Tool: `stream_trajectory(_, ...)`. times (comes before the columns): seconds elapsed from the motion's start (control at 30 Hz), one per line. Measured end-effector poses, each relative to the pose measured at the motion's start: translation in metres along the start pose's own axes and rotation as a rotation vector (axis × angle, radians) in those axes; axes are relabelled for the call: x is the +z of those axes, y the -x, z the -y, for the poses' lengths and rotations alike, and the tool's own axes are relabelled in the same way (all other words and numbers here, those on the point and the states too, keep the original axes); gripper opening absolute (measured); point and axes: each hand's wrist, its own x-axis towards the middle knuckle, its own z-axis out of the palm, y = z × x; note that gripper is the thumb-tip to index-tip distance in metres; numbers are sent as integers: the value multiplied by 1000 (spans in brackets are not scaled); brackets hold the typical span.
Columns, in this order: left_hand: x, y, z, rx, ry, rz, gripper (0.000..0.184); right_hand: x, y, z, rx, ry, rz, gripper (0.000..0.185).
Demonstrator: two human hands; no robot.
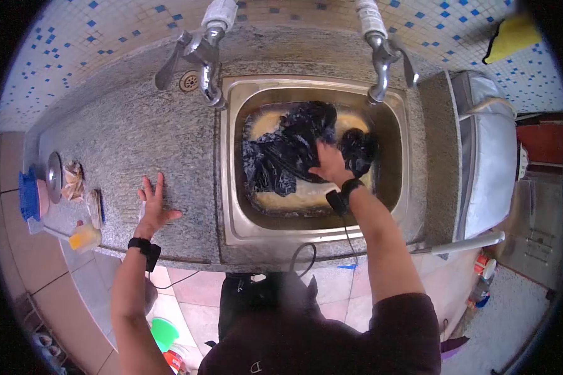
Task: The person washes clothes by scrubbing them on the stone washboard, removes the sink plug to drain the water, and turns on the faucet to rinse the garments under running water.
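Dark wet cloth [294,144] lies bunched in the metal sink [231,219], partly in cloudy yellowish water. My right hand [331,164] is in the sink on the cloth, thumb apart from the fingers; the fingertips are partly lost against the dark fabric, so its grip is unclear. On the stone counter [125,137] left of the sink, my left hand [155,206] rests with its fingers spread and holds nothing. Both wrists carry black straps with small devices and cables.
Two taps [203,53] [385,59] overhang the sink's back edge. At the counter's left end are a round metal lid [54,177], crumpled cloth [74,181], a brush [94,208] and a yellow-and-clear container [84,238]. A grey-white appliance [491,162] stands at right.
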Motion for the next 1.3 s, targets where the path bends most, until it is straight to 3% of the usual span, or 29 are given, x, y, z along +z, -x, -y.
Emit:
stream_trajectory(0.07,-3,1,-1,-21,16,2,144,36,-1,-1,-32,130,165,83)
stream_trajectory(0.1,-4,3,-3,-17,5,3,145,51,4,0,-91,176,100,64)
stream_trajectory(0.13,-6,3,-6,-11,-3,0,146,73,10,-1,-95,181,98,64)
stream_trajectory(0.2,-9,3,-11,-42,30,19,146,106,15,-3,-278,517,300,46)
stream_trajectory(0.23,-9,3,-10,-72,56,48,145,91,19,9,-282,524,290,46)
stream_trajectory(0.3,-9,4,-10,-63,64,34,145,63,28,27,-216,414,547,43)
stream_trajectory(0.33,-8,6,-9,-53,65,33,145,65,25,25,-216,419,540,43)
stream_trajectory(0.4,-11,8,-8,-46,71,34,143,60,21,17,20,90,634,47)
stream_trajectory(0.43,-13,11,-9,-41,77,41,141,28,35,24,54,-134,555,57)
stream_trajectory(0.47,-16,13,-9,-38,86,33,141,14,43,26,54,-124,548,57)
stream_trajectory(0.53,-23,16,-9,-13,67,54,131,-19,60,36,246,-552,149,52)
stream_trajectory(0.6,-26,11,-11,47,115,-18,123,-92,74,61,241,-857,182,49)
stream_trajectory(0.63,-24,7,-14,99,152,-80,116,-108,86,81,321,-950,-89,38)
stream_trajectory(0.67,-21,1,-22,113,166,-85,116,-155,94,100,298,-866,-2,30)
stream_trajectory(0.73,-17,-8,-49,476,184,-310,105,-184,108,133,255,-1103,-296,23)
stream_trajectory(0.8,-31,5,-79,721,477,-204,100,-229,116,162,67,-1181,-194,22)
stream_trajectory(0.83,-40,15,-94,793,554,-199,99,-250,130,205,118,-1209,-358,25)
stream_trajectory(0.87,-49,26,-107,867,629,-191,98,-268,132,225,87,-1255,-284,28)
stream_trajectory(1.0,-87,54,-117,970,897,-83,104,-320,143,354,71,-1304,-339,28)
stream_trajectory(1.1,-115,60,-94,961,987,-240,102,-335,124,434,-94,-1299,-373,25)
stream_trajectory(1.2,-149,58,-41,818,1088,-216,95,-318,103,522,-199,-1355,-370,25)
stream_trajectory(1.23,-153,56,-20,647,1022,-291,78,-311,92,548,-179,-1336,-306,24)
stream_trajectory(1.3,-133,7,27,680,1157,-323,70,-287,68,581,-265,-1358,-200,21)
